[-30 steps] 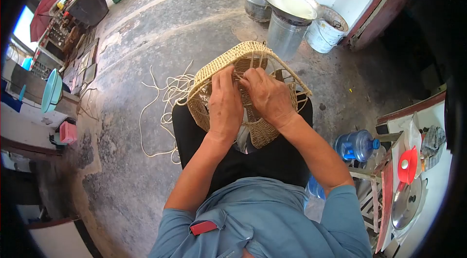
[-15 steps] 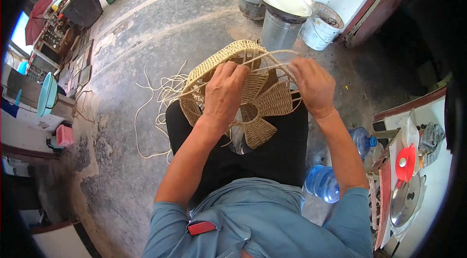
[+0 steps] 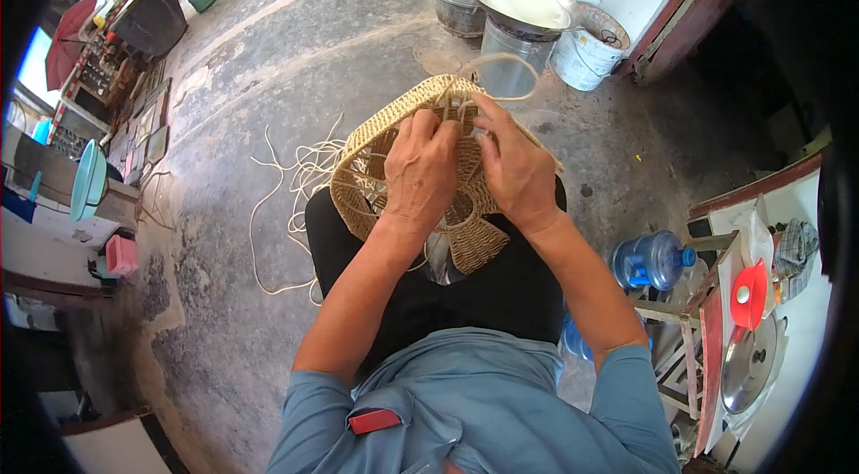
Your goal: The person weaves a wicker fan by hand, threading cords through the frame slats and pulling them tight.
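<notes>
A woven straw-coloured basket [image 3: 479,246] with petal-shaped panels rests on my lap, its braided rim [image 3: 398,105] facing away from me. My left hand [image 3: 419,165] is closed at the basket's far side, its fingertips curled over the weave and partly hidden. Close beside it, my right hand [image 3: 519,172] pinches a pale cord near the rim. A loop of that cord [image 3: 531,89] arches up beyond my right fingers. Loose cord ends [image 3: 295,165] trail from the basket's left side onto the floor.
A wide pan of pale liquid [image 3: 523,4] sits on a metal cylinder, between a lidded pot [image 3: 457,4] and a white bucket [image 3: 586,54]. Large water bottles [image 3: 649,261] stand at my right, near a wooden rack with a pot lid [image 3: 750,367]. A basin [image 3: 88,181] is at left.
My right hand has moved left and inward, from the basket's right side to beside my left hand. The cord now forms a raised loop above the rim. My left hand stays nearly in place.
</notes>
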`<state>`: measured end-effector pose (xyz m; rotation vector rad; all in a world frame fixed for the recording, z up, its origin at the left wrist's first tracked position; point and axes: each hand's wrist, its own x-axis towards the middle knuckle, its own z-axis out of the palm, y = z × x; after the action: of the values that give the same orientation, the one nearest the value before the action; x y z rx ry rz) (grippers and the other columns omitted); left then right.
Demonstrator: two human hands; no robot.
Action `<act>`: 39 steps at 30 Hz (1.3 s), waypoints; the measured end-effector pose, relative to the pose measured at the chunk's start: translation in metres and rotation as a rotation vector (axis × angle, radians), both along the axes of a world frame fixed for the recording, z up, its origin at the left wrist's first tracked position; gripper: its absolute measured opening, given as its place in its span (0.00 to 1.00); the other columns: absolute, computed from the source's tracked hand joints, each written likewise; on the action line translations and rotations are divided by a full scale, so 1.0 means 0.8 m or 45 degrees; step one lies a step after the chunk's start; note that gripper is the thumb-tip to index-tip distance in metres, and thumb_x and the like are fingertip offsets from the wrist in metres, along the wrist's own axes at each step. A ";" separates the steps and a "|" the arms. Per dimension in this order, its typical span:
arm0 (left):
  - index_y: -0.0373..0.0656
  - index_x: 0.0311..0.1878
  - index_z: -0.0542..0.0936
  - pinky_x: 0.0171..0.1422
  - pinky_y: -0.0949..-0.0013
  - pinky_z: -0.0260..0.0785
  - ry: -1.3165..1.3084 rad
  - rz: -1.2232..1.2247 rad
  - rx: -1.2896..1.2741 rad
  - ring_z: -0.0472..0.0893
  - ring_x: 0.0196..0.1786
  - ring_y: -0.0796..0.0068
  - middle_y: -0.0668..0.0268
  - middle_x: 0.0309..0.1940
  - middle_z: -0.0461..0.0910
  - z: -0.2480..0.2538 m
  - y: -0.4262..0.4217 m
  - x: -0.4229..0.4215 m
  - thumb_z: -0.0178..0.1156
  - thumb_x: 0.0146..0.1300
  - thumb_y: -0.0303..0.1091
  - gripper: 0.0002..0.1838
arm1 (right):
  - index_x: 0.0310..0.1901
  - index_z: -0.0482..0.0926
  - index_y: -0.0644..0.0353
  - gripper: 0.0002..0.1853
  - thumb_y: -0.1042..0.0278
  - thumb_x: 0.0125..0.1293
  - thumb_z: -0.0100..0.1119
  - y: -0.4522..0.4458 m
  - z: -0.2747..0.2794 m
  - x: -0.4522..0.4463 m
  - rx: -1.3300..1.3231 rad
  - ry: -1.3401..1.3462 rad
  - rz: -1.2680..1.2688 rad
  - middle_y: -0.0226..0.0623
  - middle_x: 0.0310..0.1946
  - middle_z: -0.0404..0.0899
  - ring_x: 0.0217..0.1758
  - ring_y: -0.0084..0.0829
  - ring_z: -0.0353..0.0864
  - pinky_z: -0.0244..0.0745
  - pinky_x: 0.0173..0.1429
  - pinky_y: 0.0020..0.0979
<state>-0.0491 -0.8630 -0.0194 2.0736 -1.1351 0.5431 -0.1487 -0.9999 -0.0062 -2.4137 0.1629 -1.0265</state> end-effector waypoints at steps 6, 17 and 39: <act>0.42 0.52 0.88 0.61 0.49 0.76 0.105 -0.020 0.050 0.82 0.55 0.50 0.56 0.48 0.79 0.011 0.008 -0.005 0.67 0.70 0.26 0.10 | 0.91 0.55 0.52 0.40 0.72 0.82 0.57 0.013 0.001 0.022 0.098 0.266 -0.016 0.56 0.50 0.91 0.48 0.62 0.92 0.86 0.50 0.55; 0.43 0.51 0.88 0.59 0.51 0.78 0.088 -0.003 -0.146 0.84 0.54 0.51 0.59 0.47 0.82 -0.004 0.009 -0.005 0.70 0.72 0.27 0.08 | 0.85 0.60 0.59 0.37 0.78 0.79 0.62 0.026 -0.015 0.019 0.574 -0.042 -0.007 0.43 0.47 0.88 0.40 0.41 0.90 0.84 0.45 0.40; 0.45 0.49 0.90 0.52 0.50 0.81 0.274 -0.072 0.130 0.90 0.48 0.51 0.59 0.41 0.89 0.010 -0.031 -0.014 0.65 0.79 0.40 0.10 | 0.52 0.76 0.50 0.14 0.81 0.73 0.66 -0.169 -0.018 -0.111 1.786 -0.451 0.052 0.17 0.28 0.65 0.22 0.12 0.56 0.49 0.24 0.22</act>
<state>-0.0601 -0.8880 -0.0114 2.1213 -1.1098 0.2317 -0.2377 -1.1351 -0.0202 -0.9572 0.4971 -0.8304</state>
